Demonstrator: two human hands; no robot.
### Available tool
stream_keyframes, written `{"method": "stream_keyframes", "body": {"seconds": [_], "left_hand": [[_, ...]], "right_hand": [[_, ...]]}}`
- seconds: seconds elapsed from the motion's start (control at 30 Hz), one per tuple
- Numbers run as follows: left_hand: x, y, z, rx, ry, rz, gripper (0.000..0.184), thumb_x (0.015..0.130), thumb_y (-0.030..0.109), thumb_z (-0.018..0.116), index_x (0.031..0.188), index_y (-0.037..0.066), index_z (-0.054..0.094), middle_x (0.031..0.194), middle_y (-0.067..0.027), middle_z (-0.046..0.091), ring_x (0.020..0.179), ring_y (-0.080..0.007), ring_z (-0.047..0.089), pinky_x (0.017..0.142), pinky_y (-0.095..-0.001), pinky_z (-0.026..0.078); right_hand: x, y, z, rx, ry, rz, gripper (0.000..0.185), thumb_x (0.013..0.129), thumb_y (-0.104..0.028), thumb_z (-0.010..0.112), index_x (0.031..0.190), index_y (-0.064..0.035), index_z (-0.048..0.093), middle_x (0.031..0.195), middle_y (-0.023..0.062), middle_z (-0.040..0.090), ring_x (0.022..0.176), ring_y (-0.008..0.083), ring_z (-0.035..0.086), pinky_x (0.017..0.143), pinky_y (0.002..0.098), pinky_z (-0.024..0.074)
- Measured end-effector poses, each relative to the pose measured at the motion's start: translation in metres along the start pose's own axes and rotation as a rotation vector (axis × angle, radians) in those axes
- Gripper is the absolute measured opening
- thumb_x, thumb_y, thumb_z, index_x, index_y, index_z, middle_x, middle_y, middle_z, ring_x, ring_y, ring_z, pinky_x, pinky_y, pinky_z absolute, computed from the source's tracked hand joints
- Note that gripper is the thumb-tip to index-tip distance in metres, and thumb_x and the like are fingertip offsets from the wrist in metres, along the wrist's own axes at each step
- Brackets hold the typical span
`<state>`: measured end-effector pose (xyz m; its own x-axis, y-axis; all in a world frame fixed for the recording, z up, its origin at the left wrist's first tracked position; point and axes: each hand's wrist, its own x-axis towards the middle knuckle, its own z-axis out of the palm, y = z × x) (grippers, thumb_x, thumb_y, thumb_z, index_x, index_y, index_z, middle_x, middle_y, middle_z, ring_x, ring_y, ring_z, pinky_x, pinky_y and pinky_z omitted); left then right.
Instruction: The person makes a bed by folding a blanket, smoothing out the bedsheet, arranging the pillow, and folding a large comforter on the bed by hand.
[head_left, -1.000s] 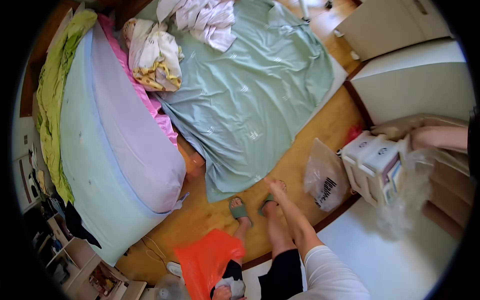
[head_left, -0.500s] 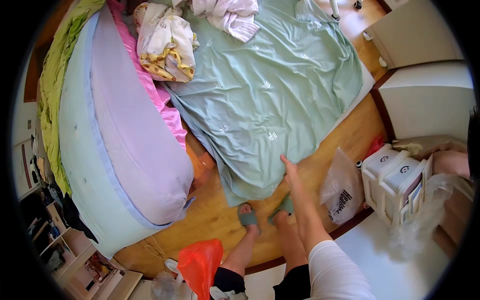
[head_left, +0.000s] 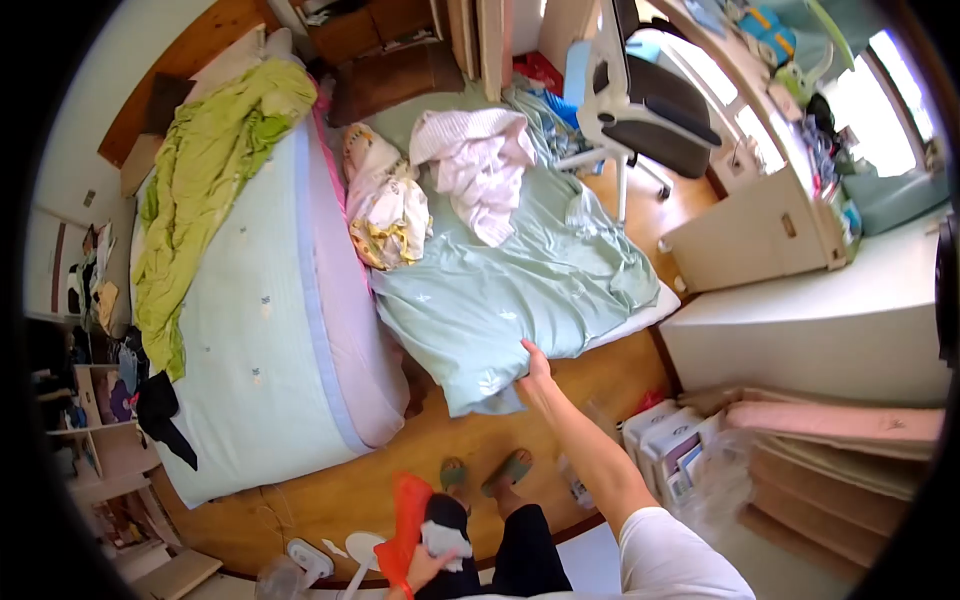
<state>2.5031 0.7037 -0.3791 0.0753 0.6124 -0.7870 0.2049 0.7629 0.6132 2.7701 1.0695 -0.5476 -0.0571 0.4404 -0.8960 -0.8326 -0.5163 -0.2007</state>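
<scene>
My right hand reaches out to the near edge of the green sheet, its fingers closed round the fabric, which is raised a little there. The sheet, with small white leaf prints, covers a low mattress on the floor. Down by my lap, my left hand grips a crumpled whitish cloth, and a red plastic bag hangs against that hand and wrist. A pink-white blanket and a yellow-patterned bundle lie on the sheet's far part.
A bed with a lime-green cover stands at left. An office chair is beyond the mattress. At right are a white storage box, clear plastic and folded padding. A white fan-like object is near my left hand.
The view has tilted up, showing more of the room. My right hand has gone from reaching low near my feet to the sheet's edge, now lifted. The red bag looks narrower.
</scene>
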Motion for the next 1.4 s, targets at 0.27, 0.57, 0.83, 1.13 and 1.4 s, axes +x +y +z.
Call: {"method": "stream_keyframes", "body": {"seconds": [0.27, 0.57, 0.83, 1.13, 1.4], "left_hand": [[0.04, 0.181, -0.049, -0.54, 0.359, 0.088, 0.026, 0.078, 0.018, 0.066, 0.091, -0.004, 0.063, 0.084, -0.0049, 0.064, 0.075, -0.0113, 0.058, 0.068, -0.0265, 0.046], [0.141, 0.351, -0.124, -0.808, 0.362, 0.042, 0.037, 0.086, 0.034, 0.057, 0.101, 0.0, 0.058, 0.093, -0.0063, 0.062, 0.085, -0.0166, 0.06, 0.075, -0.0321, 0.048], [0.343, 0.511, -0.152, -1.229, -0.257, 0.027, 0.077, 0.083, 0.066, 0.037, 0.135, 0.009, 0.033, 0.131, -0.007, 0.044, 0.116, -0.0244, 0.044, 0.096, -0.0414, 0.035], [0.43, 0.61, -0.125, -0.507, 0.161, 0.132, 0.04, 0.071, 0.015, 0.068, 0.106, 0.002, 0.055, 0.093, -0.0099, 0.062, 0.083, -0.0216, 0.061, 0.067, -0.0344, 0.051], [0.423, 0.734, 0.031, 0.23, 0.084, 0.833, 0.046, 0.072, 0.03, 0.065, 0.1, -0.005, 0.059, 0.085, -0.0212, 0.063, 0.081, -0.0344, 0.061, 0.076, -0.0381, 0.048]], "right_hand": [[-0.04, -0.102, 0.153, -0.02, 0.053, -0.134, 0.045, 0.08, -0.023, 0.055, 0.12, -0.0034, 0.047, 0.119, 0.0116, 0.054, 0.107, 0.0292, 0.052, 0.094, 0.0451, 0.0406], [-0.024, -0.16, 0.232, 0.042, -0.02, 0.057, 0.047, 0.084, -0.022, 0.048, 0.126, -0.0029, 0.041, 0.127, 0.0135, 0.047, 0.116, 0.0335, 0.045, 0.099, 0.0505, 0.0342], [-0.088, -0.189, 0.315, -0.222, 0.137, 0.204, 0.043, 0.083, -0.021, 0.052, 0.122, -0.0045, 0.045, 0.124, 0.0125, 0.049, 0.113, 0.029, 0.049, 0.097, 0.0466, 0.038], [-0.081, -0.255, 0.35, -0.135, 0.225, 0.195, 0.044, 0.082, -0.024, 0.054, 0.12, -0.0049, 0.048, 0.121, 0.0117, 0.053, 0.111, 0.0293, 0.049, 0.096, 0.045, 0.038], [-0.163, -0.325, 0.247, -0.002, 0.059, -0.125, 0.058, 0.08, -0.031, 0.045, 0.128, 0.0006, 0.04, 0.13, 0.0162, 0.045, 0.119, 0.0341, 0.043, 0.102, 0.0465, 0.0313]]}}
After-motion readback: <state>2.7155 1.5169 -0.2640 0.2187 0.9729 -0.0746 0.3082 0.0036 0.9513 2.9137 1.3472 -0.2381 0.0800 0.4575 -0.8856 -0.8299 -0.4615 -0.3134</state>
